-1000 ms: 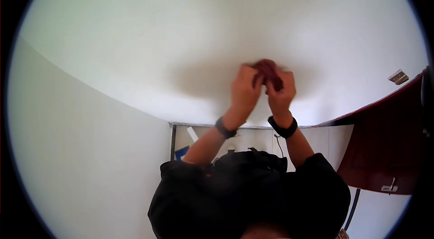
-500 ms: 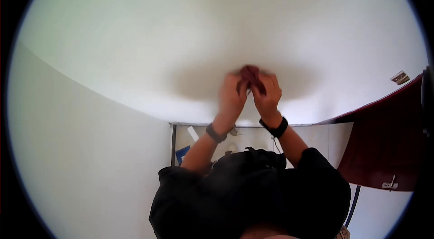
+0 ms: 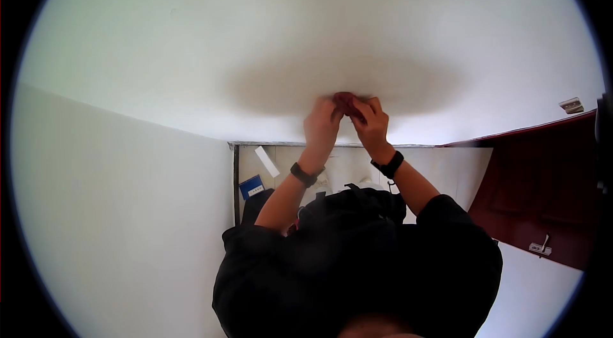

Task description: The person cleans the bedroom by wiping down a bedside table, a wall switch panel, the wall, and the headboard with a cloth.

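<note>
Pinching a dark red cloth point(image 3: 345, 103) in left hand point(image 3: 321, 124) and right hand point(image 3: 375, 124), with fingers curled nearly closed, before a white wall point(image 3: 345, 25), above its lower edge.

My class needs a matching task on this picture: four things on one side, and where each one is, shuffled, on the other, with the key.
Things
1. Dark red cloth
2. Blue item
3. Door
4. Black top

Places
A. At the picture's right, with a handle on it
B. Worn by the person
C. Between the left hand and right hand
D. Just below the white strip in the picture

Pairs: 1-C, 2-D, 3-A, 4-B
</note>
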Tool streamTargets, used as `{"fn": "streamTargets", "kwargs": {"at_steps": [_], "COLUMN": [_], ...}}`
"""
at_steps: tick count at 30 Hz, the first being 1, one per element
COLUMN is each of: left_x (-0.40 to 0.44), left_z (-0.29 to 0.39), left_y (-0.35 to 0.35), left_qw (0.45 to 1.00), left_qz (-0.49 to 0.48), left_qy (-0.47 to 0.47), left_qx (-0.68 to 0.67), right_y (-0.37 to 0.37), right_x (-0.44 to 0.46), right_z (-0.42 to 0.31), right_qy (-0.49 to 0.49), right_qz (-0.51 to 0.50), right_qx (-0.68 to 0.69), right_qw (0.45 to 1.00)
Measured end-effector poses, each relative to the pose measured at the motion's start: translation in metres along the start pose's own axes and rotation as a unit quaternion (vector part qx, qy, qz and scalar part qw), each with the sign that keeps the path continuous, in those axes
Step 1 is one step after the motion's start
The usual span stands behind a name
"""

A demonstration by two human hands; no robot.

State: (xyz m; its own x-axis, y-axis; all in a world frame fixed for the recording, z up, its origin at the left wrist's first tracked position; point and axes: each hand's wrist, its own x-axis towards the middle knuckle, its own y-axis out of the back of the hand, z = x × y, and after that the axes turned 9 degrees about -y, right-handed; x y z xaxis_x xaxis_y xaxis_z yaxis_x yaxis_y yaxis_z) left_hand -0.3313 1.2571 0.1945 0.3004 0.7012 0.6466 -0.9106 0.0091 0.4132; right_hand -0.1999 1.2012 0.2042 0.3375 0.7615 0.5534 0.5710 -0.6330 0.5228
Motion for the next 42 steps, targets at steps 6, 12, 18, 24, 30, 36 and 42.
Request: {"fn": "streamTargets", "kwargs": {"at_steps": [6,12,18,24,30,36,42], "left_x": [0.011,0.065,0.095,0.08,0.074,0.059,0.035], "left_z": [0.016,0.073,0.124,0.137,0.115,0.056,0.004], "left_y": [-0.003,0.003,-0.025,-0.086,-0.057,-0.007,0.06], "left_qw": [0.998,0.989,0.977,0.974,0.982,0.99,0.992], "left_qz": [0.039,0.136,0.1,0.013,-0.024,0.016,0.121], "left_qy": [0.036,-0.015,-0.177,-0.226,-0.185,-0.127,-0.004], "left_qx": [-0.022,-0.055,0.055,-0.004,-0.004,0.058,0.036], "right_y": [0.019,0.063,0.121,0.139,0.104,0.044,-0.031], "right_x": [0.025,0.07,0.079,0.028,0.027,0.04,0.048], "right_z": [-0.02,-0.05,-0.035,0.05,0.029,-0.02,-0.065], "right_qy": [0.056,0.094,0.078,-0.068,-0.089,0.012,0.092], "right_qz": [0.011,0.065,0.161,0.219,0.226,0.149,0.054], "right_qx": [0.018,0.003,0.007,-0.017,0.079,0.04,0.03], "right_qw": [0.998,0.993,0.984,0.973,0.967,0.988,0.994]}}
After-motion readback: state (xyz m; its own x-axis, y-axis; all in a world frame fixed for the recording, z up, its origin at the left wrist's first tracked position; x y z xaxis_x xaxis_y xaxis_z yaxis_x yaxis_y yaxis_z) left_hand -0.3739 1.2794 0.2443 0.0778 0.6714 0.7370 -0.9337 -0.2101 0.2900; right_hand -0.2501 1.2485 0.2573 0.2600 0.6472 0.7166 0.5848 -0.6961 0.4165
